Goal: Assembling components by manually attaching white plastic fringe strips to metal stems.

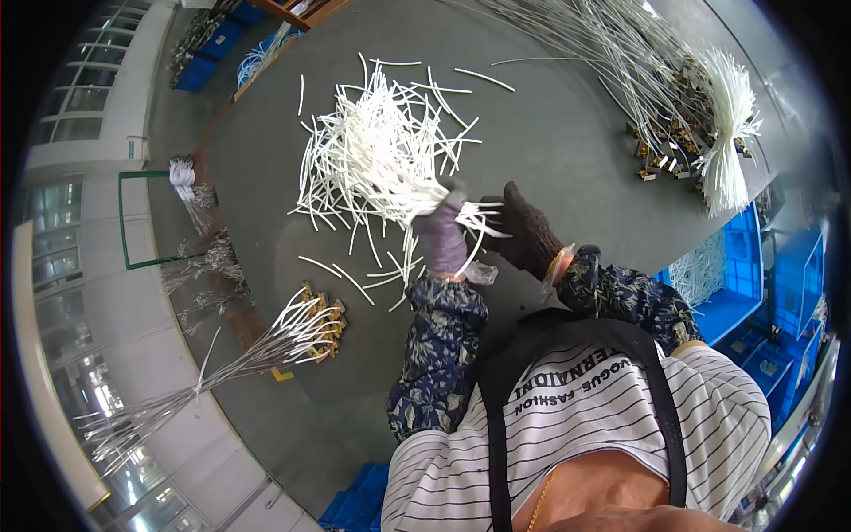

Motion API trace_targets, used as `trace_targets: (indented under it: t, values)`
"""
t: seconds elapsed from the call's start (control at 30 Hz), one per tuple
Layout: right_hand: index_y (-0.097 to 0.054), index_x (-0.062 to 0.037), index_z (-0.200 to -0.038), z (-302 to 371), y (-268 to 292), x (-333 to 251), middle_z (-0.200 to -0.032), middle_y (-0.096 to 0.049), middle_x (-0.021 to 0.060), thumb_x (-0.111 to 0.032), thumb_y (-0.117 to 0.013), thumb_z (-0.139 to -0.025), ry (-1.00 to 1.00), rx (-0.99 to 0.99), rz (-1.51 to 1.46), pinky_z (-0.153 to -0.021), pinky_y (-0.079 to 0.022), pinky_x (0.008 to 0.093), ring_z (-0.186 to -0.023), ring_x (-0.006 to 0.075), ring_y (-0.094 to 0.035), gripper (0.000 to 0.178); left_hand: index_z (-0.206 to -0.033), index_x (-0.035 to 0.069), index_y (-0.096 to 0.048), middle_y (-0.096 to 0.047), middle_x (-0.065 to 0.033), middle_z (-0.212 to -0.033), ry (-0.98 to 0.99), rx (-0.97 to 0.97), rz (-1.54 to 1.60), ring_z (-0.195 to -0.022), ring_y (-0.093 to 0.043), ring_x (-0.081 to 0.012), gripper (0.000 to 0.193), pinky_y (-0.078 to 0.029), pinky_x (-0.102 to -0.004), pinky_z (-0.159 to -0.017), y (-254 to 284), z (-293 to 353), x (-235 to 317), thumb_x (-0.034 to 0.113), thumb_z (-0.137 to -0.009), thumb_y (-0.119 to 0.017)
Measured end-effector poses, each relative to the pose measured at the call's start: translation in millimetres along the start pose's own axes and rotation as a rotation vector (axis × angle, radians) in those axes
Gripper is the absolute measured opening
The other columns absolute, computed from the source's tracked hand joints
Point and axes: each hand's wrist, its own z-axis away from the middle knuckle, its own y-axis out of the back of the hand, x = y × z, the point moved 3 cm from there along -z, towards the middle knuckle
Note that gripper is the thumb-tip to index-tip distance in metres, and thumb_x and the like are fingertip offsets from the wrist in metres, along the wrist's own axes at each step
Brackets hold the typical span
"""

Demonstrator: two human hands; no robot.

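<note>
A loose heap of short white tubes [368, 151] lies on the grey table in front of me. At its near right edge, my left hand [441, 238], in a purple-grey glove, is closed round a small bundle of these tubes. The bundle's ends [479, 215] stick out to the right. Close by them is my right hand [527, 235], in a dark glove, its thumb raised apart from the other fingers. Those fingers are at the tube ends; whether they touch them is hard to tell. Several single tubes [341, 275] lie scattered nearer to me.
On the left, a bunch of thin wires [239, 359] with white sleeves and brass-coloured ends lies on the table. More such wires [634, 80] and a tied white bundle [729, 133] are at the far right. A blue bin [740, 266] of white pieces stands beside the table's right edge.
</note>
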Motion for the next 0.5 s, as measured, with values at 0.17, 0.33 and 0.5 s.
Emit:
trace_targets:
  t: [0.17,0.33,0.5]
  values:
    - [-0.054,0.0000,-0.110,-10.3,-9.8,-0.5,-0.101,-0.063,0.0122,-0.047,-0.050,-0.093,0.489,-0.257,0.732,-0.077,-0.052,0.0421,-0.089,0.0241,-0.062,0.050,-0.107,0.004,-0.059,-0.059,-0.0041,-0.103,-0.041,-0.045,0.093,-0.090,-0.056,-0.0159,0.040,-0.048,-0.0319,-0.083,-8.3,-15.2,23.5,0.020,-0.074,-0.075]
    - [-0.055,-0.0023,-0.115,-18.3,12.5,-18.0,-0.097,-0.061,0.0126,-0.045,-0.053,-0.092,0.108,-0.167,0.298,-0.071,-0.051,0.0372,-0.082,0.0222,-0.060,0.049,-0.101,0.006,-0.059,-0.065,-0.0077,-0.097,-0.088,-0.004,0.316,-0.096,-0.061,-0.0191,0.033,-0.049,-0.0352,-0.086,19.5,-43.9,65.5,0.028,-0.081,-0.071]
    - [-0.052,-0.0017,-0.119,-17.8,-1.8,-10.6,-0.099,-0.063,0.0130,-0.045,-0.054,-0.092,0.344,0.040,0.364,-0.068,-0.050,0.0391,-0.083,0.0259,-0.060,0.051,-0.091,0.007,-0.055,-0.052,-0.0012,-0.067,-0.012,-0.025,0.483,-0.064,-0.053,-0.0138,0.028,-0.046,-0.0301,-0.066,4.7,-29.3,16.5,0.025,-0.079,-0.073]
